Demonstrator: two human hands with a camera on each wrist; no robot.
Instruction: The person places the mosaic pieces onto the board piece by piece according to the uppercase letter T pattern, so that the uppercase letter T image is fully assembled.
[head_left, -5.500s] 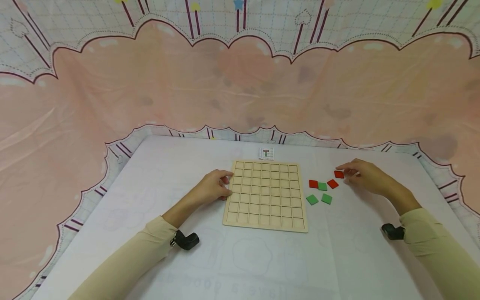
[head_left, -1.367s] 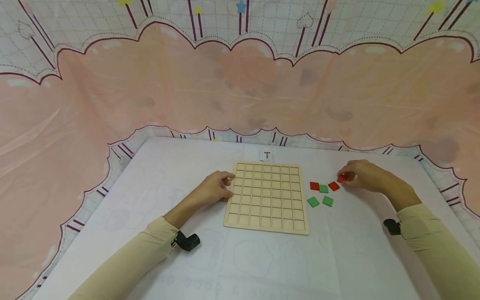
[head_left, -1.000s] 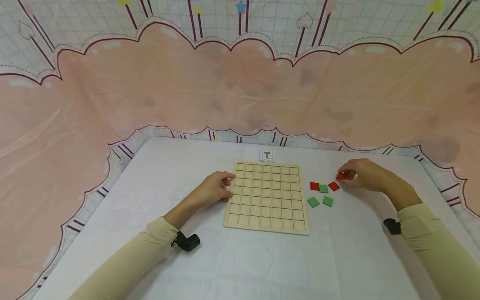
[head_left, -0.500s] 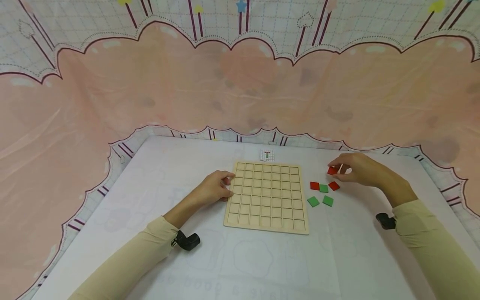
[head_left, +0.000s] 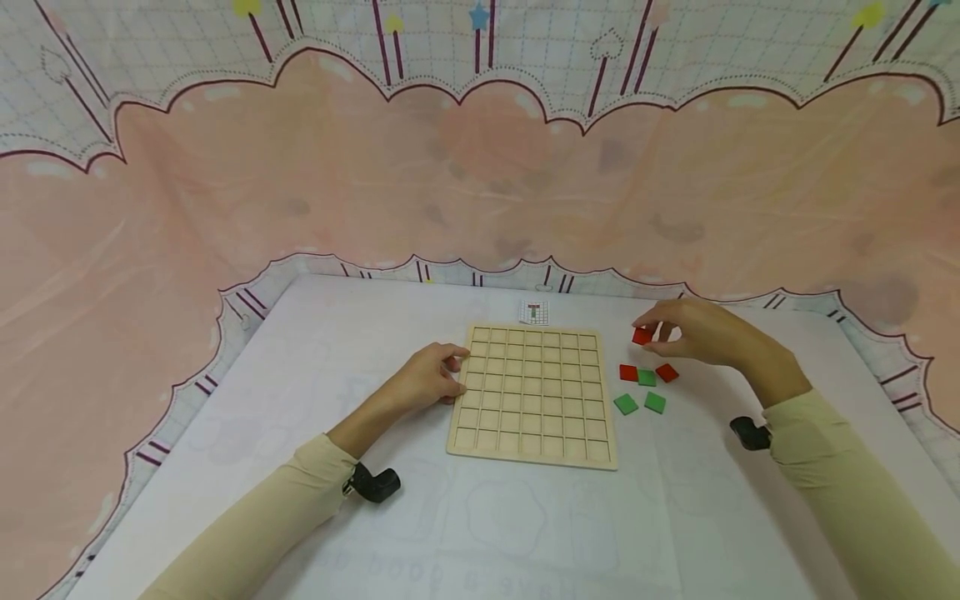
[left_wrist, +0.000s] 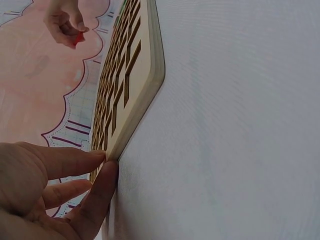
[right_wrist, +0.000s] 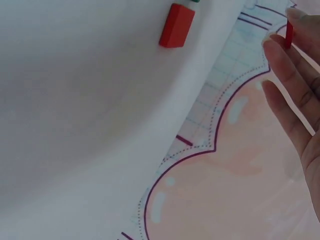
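Note:
A wooden grid board (head_left: pixel 531 400) with square recesses lies flat on the white table. The left hand (head_left: pixel 426 377) grips its left edge; in the left wrist view, the thumb and fingers of the left hand (left_wrist: pixel 65 190) touch the board's rim (left_wrist: pixel 150 75). Right of the board, the right hand (head_left: pixel 701 332) pinches a red tile (head_left: pixel 642 336) above the table. That red tile (right_wrist: pixel 289 34) shows edge-on between thumb and finger of the right hand (right_wrist: pixel 300 85) in the right wrist view. Below the hand lie red tiles (head_left: pixel 628 373) (head_left: pixel 667 372) and several green tiles (head_left: pixel 647 378).
A small printed card (head_left: pixel 534 312) with a grid and a red and green T shape lies behind the board. The white table (head_left: pixel 360 325) ends at a patterned peach cloth (head_left: pixel 480 192). Black wrist cameras hang under both sleeves.
The right hand has picked up the red tile farthest right and carried it leftward and away from the body, toward the board's back right corner. The left hand has stayed at the board's edge.

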